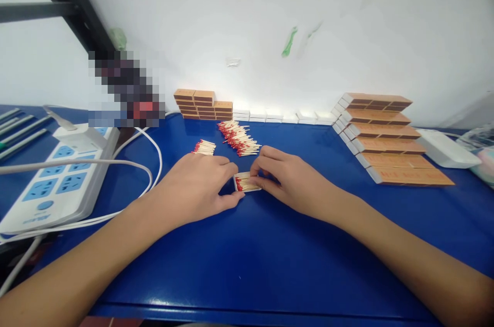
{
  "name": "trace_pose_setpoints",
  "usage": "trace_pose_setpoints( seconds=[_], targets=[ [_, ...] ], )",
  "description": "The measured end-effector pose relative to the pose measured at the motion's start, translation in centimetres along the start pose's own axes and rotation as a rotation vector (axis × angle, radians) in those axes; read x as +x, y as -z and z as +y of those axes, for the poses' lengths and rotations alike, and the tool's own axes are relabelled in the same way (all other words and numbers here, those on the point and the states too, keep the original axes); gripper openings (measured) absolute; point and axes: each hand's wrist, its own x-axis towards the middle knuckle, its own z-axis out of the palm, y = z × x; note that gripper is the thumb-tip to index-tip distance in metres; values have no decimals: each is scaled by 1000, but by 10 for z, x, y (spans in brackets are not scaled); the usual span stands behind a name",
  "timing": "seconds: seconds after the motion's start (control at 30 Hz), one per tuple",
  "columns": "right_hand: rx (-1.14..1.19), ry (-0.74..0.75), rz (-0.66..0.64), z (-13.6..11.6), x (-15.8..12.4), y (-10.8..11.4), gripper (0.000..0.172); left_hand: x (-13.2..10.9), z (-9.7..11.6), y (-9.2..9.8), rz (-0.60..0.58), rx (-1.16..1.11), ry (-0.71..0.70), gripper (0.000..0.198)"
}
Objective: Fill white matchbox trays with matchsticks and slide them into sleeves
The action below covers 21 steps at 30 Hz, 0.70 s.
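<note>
A small white matchbox tray (253, 190) with red-tipped matches (242, 183) in it lies on the blue table between my hands. My left hand (200, 183) holds the tray's left end, thumb at the near corner and index finger at the far one. Over the right part of the tray, my right hand (283, 175) has its fingers curled, thumb and fingertips closed on the matches; its grip is partly hidden. Behind the tray lies a loose heap of matches (239, 137). A smaller bunch of matches (205, 147) lies just beyond my left hand.
Against the wall stand stacked matchbox sleeves (204, 105), a row of white trays (258, 116) and, at right, stepped stacks of matchboxes (386, 144). A power strip (83, 203) with white cables (160, 154) occupies the left side. A white box (447, 149) sits far right.
</note>
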Motion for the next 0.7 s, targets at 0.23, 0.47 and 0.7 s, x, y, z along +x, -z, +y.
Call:
trace_pose_setpoints(
  seconds=[0.23, 0.47, 0.7],
  targets=[
    [-81, -74, 139, 23, 8, -7, 20, -1, 0, 0, 5, -27, -8, 25],
    [-124, -115, 135, 33, 12, -19, 13, -1, -1, 0, 8, -22, -9, 24],
    [-148, -143, 54, 32, 14, -15, 9, -2, -2, 0, 15, -26, -11, 23]
  ],
)
